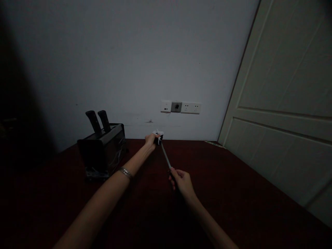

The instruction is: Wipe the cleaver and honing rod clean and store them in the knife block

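My right hand is closed around the near end of a knife, its handle mostly hidden by the fingers. The long, narrow grey blade points away toward the wall. At its far end my left hand is closed on a crumpled white-and-dark cloth, which meets the tip. In the dim light I cannot tell whether the cloth wraps around the blade or only lies against it. Both hands are over the dark red tabletop.
To the left stands a dark knife block with two black handles sticking up. Behind the table is a pale wall with a row of sockets. A white panelled door rises on the right. Some flat strip lies at the back right.
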Demonstrator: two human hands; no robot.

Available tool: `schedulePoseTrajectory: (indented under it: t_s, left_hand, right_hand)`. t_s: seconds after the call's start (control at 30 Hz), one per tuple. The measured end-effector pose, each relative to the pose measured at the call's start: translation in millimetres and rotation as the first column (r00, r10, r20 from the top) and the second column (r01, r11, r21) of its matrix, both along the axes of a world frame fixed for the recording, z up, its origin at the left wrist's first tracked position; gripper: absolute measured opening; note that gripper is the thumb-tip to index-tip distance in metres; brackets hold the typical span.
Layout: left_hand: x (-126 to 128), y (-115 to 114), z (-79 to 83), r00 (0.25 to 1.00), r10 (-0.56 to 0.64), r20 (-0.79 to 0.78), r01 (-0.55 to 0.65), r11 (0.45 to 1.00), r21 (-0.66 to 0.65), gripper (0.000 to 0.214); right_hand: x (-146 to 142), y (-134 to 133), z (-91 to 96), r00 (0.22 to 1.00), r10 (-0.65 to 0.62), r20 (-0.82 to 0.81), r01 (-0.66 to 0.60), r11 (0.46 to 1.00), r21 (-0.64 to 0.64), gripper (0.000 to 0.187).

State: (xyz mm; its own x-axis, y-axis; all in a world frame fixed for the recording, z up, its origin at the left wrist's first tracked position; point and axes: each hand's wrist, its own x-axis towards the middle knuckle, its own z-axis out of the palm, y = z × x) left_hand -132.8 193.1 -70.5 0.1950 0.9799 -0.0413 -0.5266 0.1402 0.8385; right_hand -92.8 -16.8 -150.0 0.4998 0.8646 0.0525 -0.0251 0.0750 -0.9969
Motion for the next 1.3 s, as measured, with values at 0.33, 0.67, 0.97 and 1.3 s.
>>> schedulePoseTrajectory:
  t_s: [0.33, 0.67, 0.97, 1.3]
  left_hand:
    - [-39, 18, -3.6, 0.995, 0.079, 0.059, -0.077, 0.997, -0.029, 0.014]
    - [-56, -7, -40.8, 0.980, -0.193, -0.055, 0.193, 0.981, -0.016, 0.009]
    - [-82, -48, -58.6, 0.839, -0.497, -0.220, 0.529, 0.841, 0.118, 0.022]
    - [-72, -118, -74.7, 0.670, -0.728, -0.147, 0.741, 0.644, 0.189, 0.039]
  right_hand:
    - [-14, -1, -4.5, 0.996, 0.066, -0.056, -0.067, 0.998, -0.017, 0.059]
    - [1, -8, 6.8, 0.990, 0.071, -0.125, -0.072, 0.997, 0.003, 0.053]
    - [-2, -6, -1.3, 0.963, 0.046, -0.266, -0.035, 0.998, 0.044, 0.045]
    - [-11, 3, -15.4, 0.988, -0.013, -0.155, 0.037, 0.988, 0.152, 0.052]
